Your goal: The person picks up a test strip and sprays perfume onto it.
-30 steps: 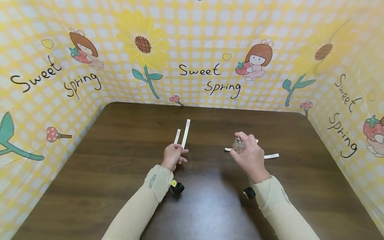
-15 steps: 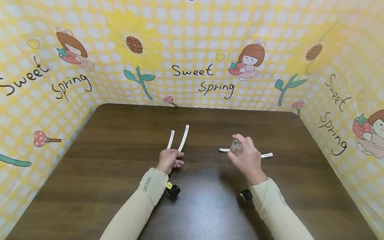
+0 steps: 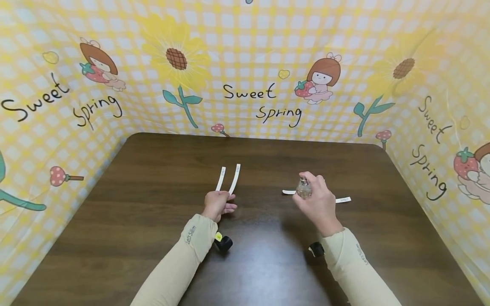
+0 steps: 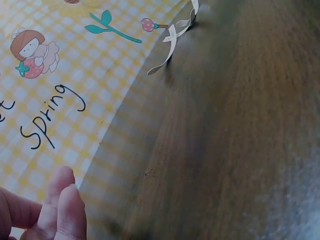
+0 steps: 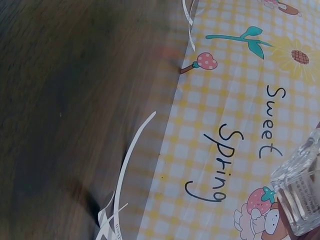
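My left hand (image 3: pixel 216 205) holds two narrow white paper strips with small print at their far ends. The left paper strip (image 3: pixel 220 178) and the bent right paper strip (image 3: pixel 235 178) both stick out forward from the hand. Its fingertips (image 4: pixel 70 205) show at the lower left of the left wrist view, where the held strips are hidden. In my right hand (image 3: pixel 319 204) is a clear glass spray perfume bottle (image 3: pixel 304 189), gripped with a finger on its top. The same bottle edges into the right wrist view at the right.
More curled white paper strips lie on the brown table (image 3: pixel 260 255) by the right hand, one strip (image 3: pixel 343 199) reaching out to its right. A yellow checked cloth (image 3: pixel 245 51) with printed flowers surrounds the back and sides. Small black devices sit at both wrists.
The right strip in my left hand has bent, its far end now lower and closer. The right hand keeps its hold on the bottle. The head view has shifted slightly.
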`<state>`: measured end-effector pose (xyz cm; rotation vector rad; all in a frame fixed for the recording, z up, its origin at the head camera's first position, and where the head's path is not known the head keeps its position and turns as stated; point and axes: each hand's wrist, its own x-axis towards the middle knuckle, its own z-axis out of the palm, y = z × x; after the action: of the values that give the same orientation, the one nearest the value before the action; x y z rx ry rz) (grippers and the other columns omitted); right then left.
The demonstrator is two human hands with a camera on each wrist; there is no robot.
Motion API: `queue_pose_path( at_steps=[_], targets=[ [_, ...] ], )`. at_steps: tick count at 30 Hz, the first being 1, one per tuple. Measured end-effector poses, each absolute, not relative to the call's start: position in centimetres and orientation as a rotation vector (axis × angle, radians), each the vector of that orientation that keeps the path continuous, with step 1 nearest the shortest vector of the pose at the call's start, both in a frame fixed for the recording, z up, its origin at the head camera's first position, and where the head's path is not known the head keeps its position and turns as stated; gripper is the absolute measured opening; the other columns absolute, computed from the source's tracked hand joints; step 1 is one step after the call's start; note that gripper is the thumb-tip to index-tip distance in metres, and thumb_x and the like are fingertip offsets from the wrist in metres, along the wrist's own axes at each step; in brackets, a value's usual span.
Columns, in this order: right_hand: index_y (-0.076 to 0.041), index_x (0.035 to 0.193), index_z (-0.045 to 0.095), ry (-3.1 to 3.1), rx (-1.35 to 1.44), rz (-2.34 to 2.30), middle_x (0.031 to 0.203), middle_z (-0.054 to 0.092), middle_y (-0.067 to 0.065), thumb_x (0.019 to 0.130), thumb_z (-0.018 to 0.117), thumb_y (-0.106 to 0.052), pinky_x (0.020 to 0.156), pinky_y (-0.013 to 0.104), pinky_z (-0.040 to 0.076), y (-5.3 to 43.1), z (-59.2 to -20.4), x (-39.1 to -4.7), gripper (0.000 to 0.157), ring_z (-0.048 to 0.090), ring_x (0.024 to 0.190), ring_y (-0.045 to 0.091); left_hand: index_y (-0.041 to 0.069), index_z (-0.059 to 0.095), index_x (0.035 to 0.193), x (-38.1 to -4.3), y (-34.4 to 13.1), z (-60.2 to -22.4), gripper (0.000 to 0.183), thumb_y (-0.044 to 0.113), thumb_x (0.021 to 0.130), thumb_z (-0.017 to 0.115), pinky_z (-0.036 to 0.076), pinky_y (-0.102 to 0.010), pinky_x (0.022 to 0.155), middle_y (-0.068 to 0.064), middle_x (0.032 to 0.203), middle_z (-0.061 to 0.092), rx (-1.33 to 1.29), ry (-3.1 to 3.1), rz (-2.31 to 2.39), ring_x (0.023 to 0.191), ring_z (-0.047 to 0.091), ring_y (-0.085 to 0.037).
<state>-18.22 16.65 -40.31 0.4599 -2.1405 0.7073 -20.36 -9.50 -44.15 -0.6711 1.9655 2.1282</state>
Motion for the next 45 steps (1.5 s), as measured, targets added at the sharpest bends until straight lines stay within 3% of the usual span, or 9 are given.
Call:
queue_pose_path(
  at_steps=[17,24,29,39,45],
  targets=[
    [-0.012,0.112,0.054,-2.175,0.456,0.732,0.079,0.050,0.014,0.062,0.068,-0.007,0.038,0.044,0.042,16.4,-40.3,-18.4,0.051,0.052,0.050,0.029,-0.017,0.048,0.121,-20.2,-9.5,-44.2,0.032,0.002,0.094,0.046,0.050,-0.021,0.044,-0.029,0.108,0.065,-0.662,2.027,2.037,0.044,0.059,-0.010],
    [-0.012,0.112,0.054,-2.193,0.450,0.739,0.079,0.050,0.015,0.062,0.069,-0.006,0.038,0.043,0.042,16.3,-40.4,-18.4,0.052,0.052,0.050,0.030,-0.018,0.032,0.133,-19.8,-10.2,-44.1,0.044,0.001,0.096,0.046,0.049,-0.022,0.043,-0.028,0.091,0.067,-0.572,2.018,2.000,0.042,0.058,-0.010],
    [-0.012,0.112,0.053,-2.202,0.489,0.709,0.078,0.049,0.014,0.062,0.070,-0.006,0.037,0.042,0.041,16.5,-40.4,-18.2,0.053,0.052,0.049,0.028,-0.014,0.023,0.139,-18.9,-11.1,-43.4,0.050,0.001,0.096,0.046,0.048,-0.023,0.041,-0.013,0.069,0.066,-0.490,2.034,1.918,0.041,0.056,-0.010],
    [-0.011,0.111,0.054,-2.214,0.442,0.707,0.080,0.051,0.015,0.062,0.070,-0.005,0.038,0.043,0.040,19.1,-39.6,-18.3,0.052,0.053,0.051,0.029,-0.009,0.050,0.119,-20.0,-6.9,-39.3,0.029,0.003,0.093,0.052,0.046,-0.021,0.040,-0.010,0.065,0.060,-0.160,2.153,1.586,0.041,0.053,-0.011],
    [-0.009,0.112,0.056,-2.275,0.351,0.717,0.082,0.053,0.015,0.063,0.071,-0.003,0.042,0.046,0.041,20.5,-39.1,-17.8,0.052,0.053,0.053,0.029,-0.006,0.059,0.101,-22.1,-3.5,-38.8,0.015,0.004,0.091,0.054,0.047,-0.022,0.040,-0.016,0.069,0.066,-0.061,2.282,1.445,0.039,0.054,-0.011]
  ],
)
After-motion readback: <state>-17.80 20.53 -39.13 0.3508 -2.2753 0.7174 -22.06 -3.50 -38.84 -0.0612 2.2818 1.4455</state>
